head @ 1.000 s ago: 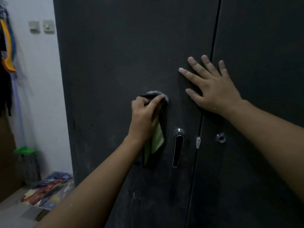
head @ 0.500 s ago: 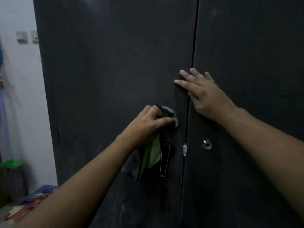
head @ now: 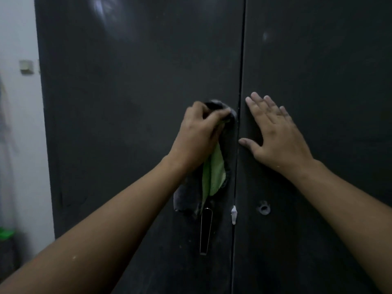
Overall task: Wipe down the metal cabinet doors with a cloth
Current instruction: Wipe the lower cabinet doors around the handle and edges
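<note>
Dark charcoal cabinet doors, lime-green and dark grey cloth, shiny black-and-silver handle, white wall

Top of handle behind cloth; wall switch blurred.

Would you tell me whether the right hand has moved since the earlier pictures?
Yes. The right hand moved rightward: its fingers earlier crossed the door seam; now it presses the right door only.

left hand gripping cloth, right hand flat, fingers spread
</note>
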{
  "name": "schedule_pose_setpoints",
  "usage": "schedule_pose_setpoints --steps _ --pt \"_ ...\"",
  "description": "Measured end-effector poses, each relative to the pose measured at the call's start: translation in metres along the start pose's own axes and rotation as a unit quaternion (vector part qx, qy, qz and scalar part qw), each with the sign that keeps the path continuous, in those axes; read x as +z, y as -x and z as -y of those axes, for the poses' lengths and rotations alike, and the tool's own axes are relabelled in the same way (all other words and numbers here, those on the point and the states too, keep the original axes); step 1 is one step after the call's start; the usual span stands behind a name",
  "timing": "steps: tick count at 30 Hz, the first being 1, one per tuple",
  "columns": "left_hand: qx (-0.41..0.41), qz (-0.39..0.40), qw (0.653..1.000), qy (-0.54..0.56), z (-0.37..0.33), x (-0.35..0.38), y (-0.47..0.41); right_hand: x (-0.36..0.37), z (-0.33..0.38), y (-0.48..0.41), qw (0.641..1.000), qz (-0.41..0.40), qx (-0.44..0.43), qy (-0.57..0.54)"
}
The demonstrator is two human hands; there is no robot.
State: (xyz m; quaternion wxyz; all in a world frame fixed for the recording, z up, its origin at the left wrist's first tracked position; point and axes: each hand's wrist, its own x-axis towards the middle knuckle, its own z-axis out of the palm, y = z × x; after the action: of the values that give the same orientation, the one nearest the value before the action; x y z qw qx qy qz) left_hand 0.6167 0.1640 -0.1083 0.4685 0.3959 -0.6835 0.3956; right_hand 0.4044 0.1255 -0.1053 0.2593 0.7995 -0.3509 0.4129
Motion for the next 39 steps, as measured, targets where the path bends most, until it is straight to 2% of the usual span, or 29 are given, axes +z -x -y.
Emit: schedule_pose_setpoints --steps 4,7,9,10,11,14,16,18,23,29,32,35,37,39 --pt "0.128 0.103 0.986 -0.036 0.001 0.002 0.041 0.0 0.001 0.0 1.0 0.009 0.004 -0.012" --pt "0.22 0.203 0.952 -0.063 0.011 -0.01 0.062 -0.004 0.003 0.0 0.999 0.041 0.005 0.003" --pt "0.258 0.22 0.937 -0.084 0.02 -0.02 0.059 -0.006 0.004 0.0 0.998 0.055 0.004 0.01" --pt "0.255 0.208 0.94 -0.088 0.023 -0.022 0.052 -0.007 0.004 0.0 0.998 0.059 0.006 0.006" --pt "0.228 0.183 0.953 -0.082 0.024 -0.022 0.043 -0.009 0.004 0.0 0.998 0.061 0.009 -0.001" --pt "0.074 0.064 0.995 -0.03 0.017 -0.015 0.007 -0.012 0.007 0.0 0.998 0.059 0.018 -0.031" --pt "0.011 0.018 1.0 -0.018 0.005 -0.008 -0.021 -0.014 0.008 -0.001 0.997 0.06 0.019 -0.041" --pt "-0.014 0.003 1.0 -0.013 -0.005 -0.002 -0.044 -0.017 0.007 -0.001 0.996 0.071 0.019 -0.046" --pt "0.009 -0.005 0.999 -0.04 -0.011 0.005 -0.049 -0.022 0.004 -0.002 0.994 0.089 0.018 -0.058" --pt "0.099 0.048 0.991 -0.081 0.004 0.001 0.014 -0.024 0.006 -0.001 0.993 0.099 0.027 -0.052" --pt "0.095 0.069 0.989 -0.088 0.019 -0.014 0.046 -0.023 0.013 0.001 0.993 0.105 0.039 -0.04" --pt "-0.037 0.058 0.996 -0.052 0.037 -0.037 0.065 -0.016 0.028 0.007 0.991 0.122 0.057 -0.022" --pt "-0.088 0.026 0.994 -0.058 0.05 -0.049 0.076 -0.009 0.041 0.009 0.989 0.13 0.075 -0.013" --pt "-0.177 -0.026 0.983 -0.047 0.071 -0.061 0.08 -0.004 0.052 0.008 0.987 0.131 0.096 -0.02"
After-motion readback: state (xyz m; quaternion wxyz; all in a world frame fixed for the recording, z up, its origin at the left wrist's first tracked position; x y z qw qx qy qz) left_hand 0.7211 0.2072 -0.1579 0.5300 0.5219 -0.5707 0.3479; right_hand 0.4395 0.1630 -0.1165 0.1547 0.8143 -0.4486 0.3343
